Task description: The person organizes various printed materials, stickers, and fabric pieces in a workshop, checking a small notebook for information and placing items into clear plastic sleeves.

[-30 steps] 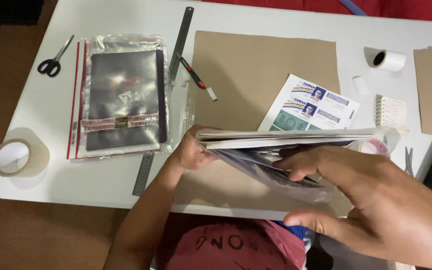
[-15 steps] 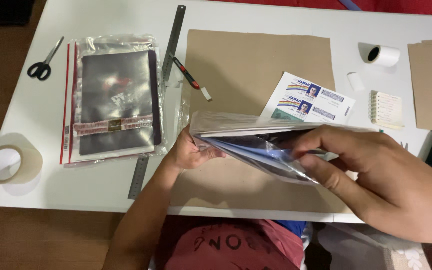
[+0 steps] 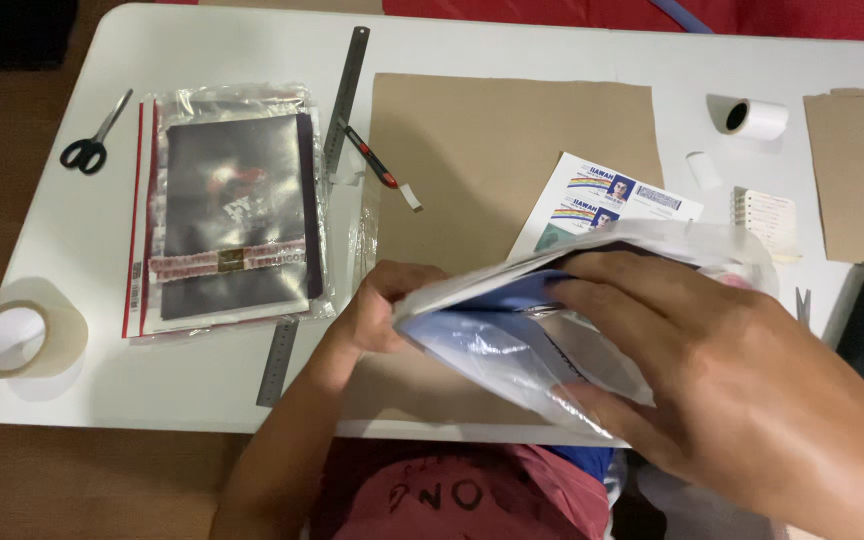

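Head view: both hands hold a clear plastic sleeve [image 3: 512,350] with flat blue and white sheets in it, just above the near edge of the white counter [image 3: 202,390]. Left hand [image 3: 387,305] grips the sleeve's left end, fingers curled shut on it. Right hand [image 3: 732,380] lies over the sleeve's right side, fingers [image 3: 612,300] spread along the top and thumb below, clamped on the sleeve. Sleeve is tilted, left end raised and open, over a large brown card sheet [image 3: 512,150]. Left of the card: a steel ruler [image 3: 344,95] and a red-and-black pen [image 3: 370,157] touching it; then a bagged dark booklet [image 3: 232,215] with a second ruler [image 3: 277,360] at its lower edge. Scissors [image 3: 97,135] far left, tape roll [image 3: 24,340] at the near-left corner. Printed cards [image 3: 602,200] peek out just behind the sleeve. White label roll [image 3: 752,118] and another brown sheet [image 3: 862,170] at the right.
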